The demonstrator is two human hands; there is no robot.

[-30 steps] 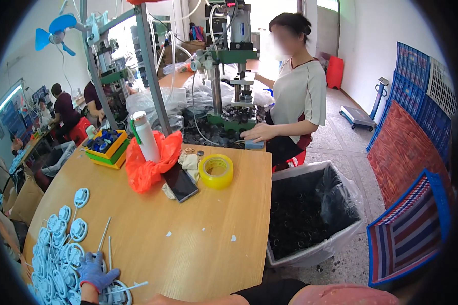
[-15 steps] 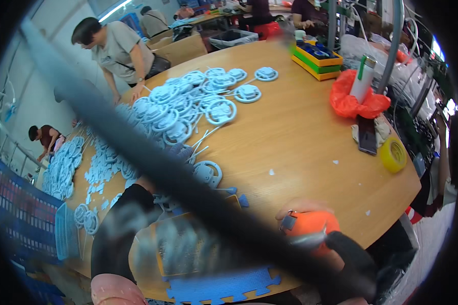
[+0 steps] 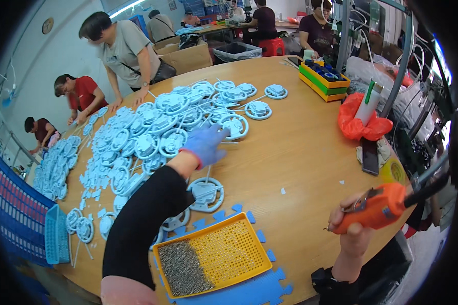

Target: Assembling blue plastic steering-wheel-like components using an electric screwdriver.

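Observation:
My left hand [image 3: 207,145], in a thin blue glove, reaches over a heap of light-blue plastic steering-wheel-shaped parts [image 3: 146,146]. Its fingers are spread beside a single wheel-shaped part [image 3: 234,127] at the heap's right edge; no part is visibly gripped. On the right, my right hand [image 3: 355,235] is wrapped round an orange power screwdriver [image 3: 372,207], held above the table with a dark cord or hose at its rear end. In front of me a yellow perforated tray [image 3: 234,249] holds many small metal screws [image 3: 184,268] at its left side.
Under the tray lies a blue foam mat [image 3: 254,291]. A light-blue basket [image 3: 57,235] stands at left. At right are a red plastic bag [image 3: 359,129] with a white bottle [image 3: 367,105], a phone [image 3: 370,156], yellow tape [image 3: 393,172] and stacked bins [image 3: 323,81]. Several people work around.
The dark blurred bar across the view is gone. My left hand has moved forward over the heap. My right hand has lifted the orange power screwdriver and shifted right.

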